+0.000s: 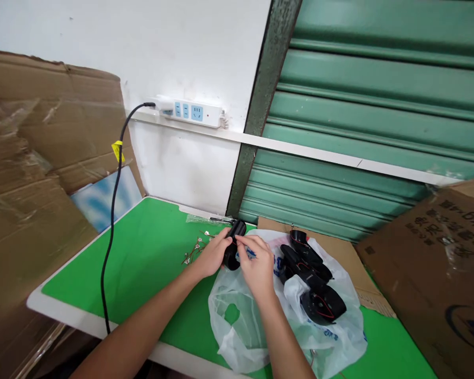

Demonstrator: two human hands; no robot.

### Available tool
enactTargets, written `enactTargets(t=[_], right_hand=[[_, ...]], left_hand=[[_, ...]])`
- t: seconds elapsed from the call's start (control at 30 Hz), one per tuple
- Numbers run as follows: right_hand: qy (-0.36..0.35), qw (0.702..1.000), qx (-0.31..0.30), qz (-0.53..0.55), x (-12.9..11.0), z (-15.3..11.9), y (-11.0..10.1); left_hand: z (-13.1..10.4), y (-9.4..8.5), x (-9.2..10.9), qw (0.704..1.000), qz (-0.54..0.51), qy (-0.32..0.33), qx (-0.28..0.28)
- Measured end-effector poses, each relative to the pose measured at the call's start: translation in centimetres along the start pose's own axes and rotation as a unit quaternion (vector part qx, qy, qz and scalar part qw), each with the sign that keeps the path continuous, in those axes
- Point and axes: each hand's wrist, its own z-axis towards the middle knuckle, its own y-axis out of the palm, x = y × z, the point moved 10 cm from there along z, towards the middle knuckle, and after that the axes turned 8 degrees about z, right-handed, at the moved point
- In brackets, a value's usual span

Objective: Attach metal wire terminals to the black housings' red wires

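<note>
The left hand [215, 253] is curled closed around one black curved part [239, 228], held above the surface [142, 252] at the near edge of a plastic bag [237, 316]. The right hand [258, 259] is closed to a pinch against that part (whatever is between its fingertips is too small to tell). At least three more black pieces [324, 305] overlap on the bag, hiding an exact count. Several small white pieces with reddish wires [197, 246] lie left of the left hand, partly behind it. One power strip [207, 113] feeds one black cable [112, 210]; one printed carton [430, 263] stands at right.
</note>
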Motion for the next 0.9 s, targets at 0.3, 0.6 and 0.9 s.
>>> enactTargets(t=[0.3,0.6,0.9], right_hand=[[-0.002,0.999,-0.033,-0.020,0.7,-0.3,0.8],[-0.021,0.998,-0.053,-0.040,0.3,-0.4,0.9],[0.004,0.999,-0.039,-0.029,0.6,-0.4,0.4]], left_hand=[[-0.1,-0.8,1.5,0.994,0.084,0.070,0.022],[-0.3,-0.2,2.1,0.991,0.105,0.083,-0.005],[-0.6,-0.3,2.5,0.986,0.137,0.094,0.005]])
